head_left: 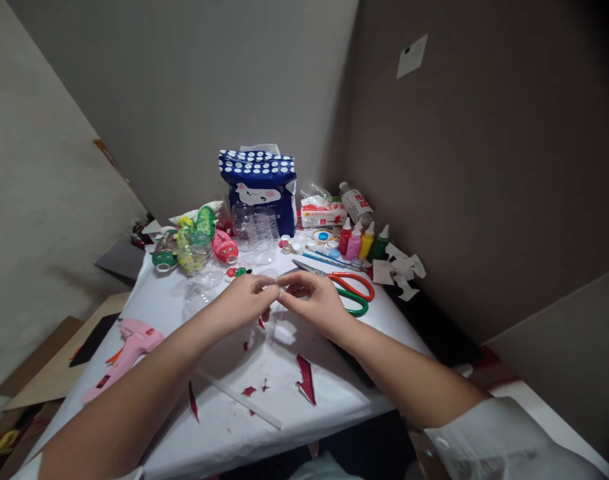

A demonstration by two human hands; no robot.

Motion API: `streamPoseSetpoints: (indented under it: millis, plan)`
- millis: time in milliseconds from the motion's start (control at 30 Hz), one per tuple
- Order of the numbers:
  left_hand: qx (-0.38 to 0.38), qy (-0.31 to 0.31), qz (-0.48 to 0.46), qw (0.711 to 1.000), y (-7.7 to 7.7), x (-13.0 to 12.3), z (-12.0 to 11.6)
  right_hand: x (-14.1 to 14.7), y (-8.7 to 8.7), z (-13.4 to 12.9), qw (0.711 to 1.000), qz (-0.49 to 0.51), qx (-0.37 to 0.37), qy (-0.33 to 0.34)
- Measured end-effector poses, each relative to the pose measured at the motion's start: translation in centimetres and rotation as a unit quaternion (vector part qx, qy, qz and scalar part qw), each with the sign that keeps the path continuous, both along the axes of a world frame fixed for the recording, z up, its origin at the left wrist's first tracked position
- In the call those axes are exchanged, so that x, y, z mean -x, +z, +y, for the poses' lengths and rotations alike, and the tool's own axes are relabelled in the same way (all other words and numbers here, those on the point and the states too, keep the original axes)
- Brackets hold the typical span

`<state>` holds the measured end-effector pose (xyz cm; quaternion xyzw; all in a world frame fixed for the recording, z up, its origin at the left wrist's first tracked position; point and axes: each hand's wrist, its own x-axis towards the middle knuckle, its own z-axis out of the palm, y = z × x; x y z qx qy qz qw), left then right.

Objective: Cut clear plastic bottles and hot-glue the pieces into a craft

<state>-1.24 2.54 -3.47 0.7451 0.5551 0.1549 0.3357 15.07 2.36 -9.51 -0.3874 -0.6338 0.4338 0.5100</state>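
My left hand [241,300] and my right hand [317,297] meet above the middle of the white-covered table [224,440]. Thumbs and fingers of both are pinched together around something small and pale or clear, too hidden to name. Just beyond my right hand lie scissors [311,267] with one orange and one green handle. A small red and green piece [239,272] lies past my left hand. Clear plastic cut pieces [197,300] rest to its left. Below the hands are a thin whitish stick [244,400] and torn dark-red scraps [307,380].
A pink glue gun [137,340] lies by my left forearm. Decorated bottles [225,247], clear plastic cups [261,233] and a blue bag [264,177] stand at the back. Paint bottles [354,243], brushes [329,259] and white paper scraps [399,270] are at back right.
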Motion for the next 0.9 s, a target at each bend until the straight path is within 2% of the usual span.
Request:
streamPoseSetpoints:
  millis: [367,600,900]
  plan:
    - [0.032,-0.044,0.036,0.998,-0.8,0.2,0.2,-0.2,-0.1,0.3,0.998,-0.055,-0.023,-0.012]
    - [0.019,-0.03,0.07,0.997,-2.1,0.1,0.6,0.1,-0.6,0.5,0.997,-0.08,-0.014,-0.01]
    - [-0.026,-0.001,0.037,0.999,-2.1,-0.8,0.6,-0.2,-1.0,0.9,0.997,-0.063,-0.04,-0.001]
